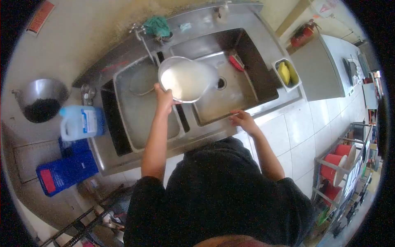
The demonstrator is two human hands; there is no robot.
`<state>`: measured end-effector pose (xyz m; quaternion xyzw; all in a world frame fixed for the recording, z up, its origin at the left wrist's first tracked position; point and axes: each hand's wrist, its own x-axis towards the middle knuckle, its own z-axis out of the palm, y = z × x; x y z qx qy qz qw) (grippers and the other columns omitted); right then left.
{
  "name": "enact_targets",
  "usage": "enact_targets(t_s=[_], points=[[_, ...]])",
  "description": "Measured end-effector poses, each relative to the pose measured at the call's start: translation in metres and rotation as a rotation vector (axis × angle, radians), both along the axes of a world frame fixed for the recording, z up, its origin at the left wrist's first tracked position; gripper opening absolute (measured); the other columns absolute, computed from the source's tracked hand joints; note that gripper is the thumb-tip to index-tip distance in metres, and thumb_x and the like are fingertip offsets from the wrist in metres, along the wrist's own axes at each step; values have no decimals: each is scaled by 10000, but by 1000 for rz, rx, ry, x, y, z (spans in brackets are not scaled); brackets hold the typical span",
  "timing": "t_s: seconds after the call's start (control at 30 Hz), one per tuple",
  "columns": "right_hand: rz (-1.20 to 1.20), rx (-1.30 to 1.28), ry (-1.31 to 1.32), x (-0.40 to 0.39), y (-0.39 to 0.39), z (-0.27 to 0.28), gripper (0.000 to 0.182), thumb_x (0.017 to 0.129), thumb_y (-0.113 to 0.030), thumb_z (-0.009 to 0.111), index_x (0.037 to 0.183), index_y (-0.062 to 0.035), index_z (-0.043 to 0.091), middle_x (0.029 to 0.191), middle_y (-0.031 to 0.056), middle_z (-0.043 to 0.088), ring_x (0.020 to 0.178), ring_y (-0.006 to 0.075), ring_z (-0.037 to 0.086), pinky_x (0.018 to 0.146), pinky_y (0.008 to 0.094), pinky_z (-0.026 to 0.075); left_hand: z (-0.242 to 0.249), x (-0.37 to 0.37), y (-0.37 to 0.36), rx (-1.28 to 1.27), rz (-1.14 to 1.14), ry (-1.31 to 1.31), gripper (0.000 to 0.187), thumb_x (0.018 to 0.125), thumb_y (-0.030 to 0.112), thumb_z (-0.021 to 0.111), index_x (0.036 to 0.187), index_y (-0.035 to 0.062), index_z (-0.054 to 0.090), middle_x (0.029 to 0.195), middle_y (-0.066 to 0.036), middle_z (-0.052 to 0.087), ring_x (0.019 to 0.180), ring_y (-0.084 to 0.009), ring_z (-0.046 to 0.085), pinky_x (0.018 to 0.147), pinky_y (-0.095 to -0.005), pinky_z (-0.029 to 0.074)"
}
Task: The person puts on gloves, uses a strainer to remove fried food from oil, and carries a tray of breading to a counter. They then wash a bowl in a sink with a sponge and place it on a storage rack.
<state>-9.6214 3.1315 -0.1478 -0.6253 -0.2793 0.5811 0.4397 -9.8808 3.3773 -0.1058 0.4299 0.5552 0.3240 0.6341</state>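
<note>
My left hand (165, 99) is closed on the rim of a large translucent tub (191, 80), whitish and cloudy, with a brighter white patch near the hand. The tub is tilted over the divider and the right sink basin (230, 96), its far end toward the drain (221, 83). Apart from the tub, my right hand (242, 120) hovers by the front edge of that basin, fingers loosely bent and apart, holding nothing. A red brush (236, 61) lies at the basin's back right. Left of the tub is the second basin (142, 109), which looks to hold cloudy water.
A faucet (142, 39) with a green cloth (157, 26) beside it stands behind the sinks. At right sits a small tray with yellow sponges (284, 73). To the left are a bluish jug (82, 122), a metal bowl (42, 96) and a blue crate (68, 173).
</note>
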Motion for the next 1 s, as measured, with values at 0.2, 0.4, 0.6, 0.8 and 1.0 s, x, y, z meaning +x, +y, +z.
enact_targets(t_s=[0.2, 0.4, 0.6, 0.8, 1.0], points=[[74, 29, -47, 73, 1, -14, 328, 880, -111, 643, 1173, 19, 576, 789, 69, 656, 693, 117, 604, 640, 255, 493, 2, 66, 0, 216, 14, 246, 447, 797, -59, 466, 1205, 3, 297, 1188, -237, 400, 1056, -439, 543, 702, -509, 610], [113, 63, -89, 101, 40, -24, 271, 887, -131, 637, 1112, 17, 602, 767, 63, 652, 678, 102, 595, 619, 245, 476, -7, 108, -4, 700, -12, 640, 435, 798, -90, 478, 1200, -34, 320, 1348, -343, 258, 1252, -527, 325, 1068, -512, 302], [211, 104, -211, 112, 105, -7, 234, 898, -167, 629, 1070, -9, 627, 775, 65, 656, 705, 108, 609, 634, 257, 483, -22, 118, -9, 1058, -109, 728, 323, 787, -128, 484, 1091, -53, 406, 1444, -369, 155, 1318, -555, 232, 1084, -544, 305], [252, 399, -684, 94, 268, 22, 250, 892, -212, 624, 1055, -23, 644, 850, 108, 694, 752, 170, 663, 712, 316, 526, -120, 129, 0, 96, 264, 110, 584, 794, -75, 500, 1303, 51, 242, 1357, -293, 299, 1200, -501, 433, 877, -544, 521], [501, 203, -191, -58, 479, 2, 309, 876, -218, 603, 1127, -42, 644, 900, 125, 690, 689, 171, 641, 574, 280, 510, -164, 148, -27, -398, 168, -243, 682, 819, 7, 513, 1341, 179, 108, 1348, -219, 310, 1109, -459, 516, 608, -566, 596]])
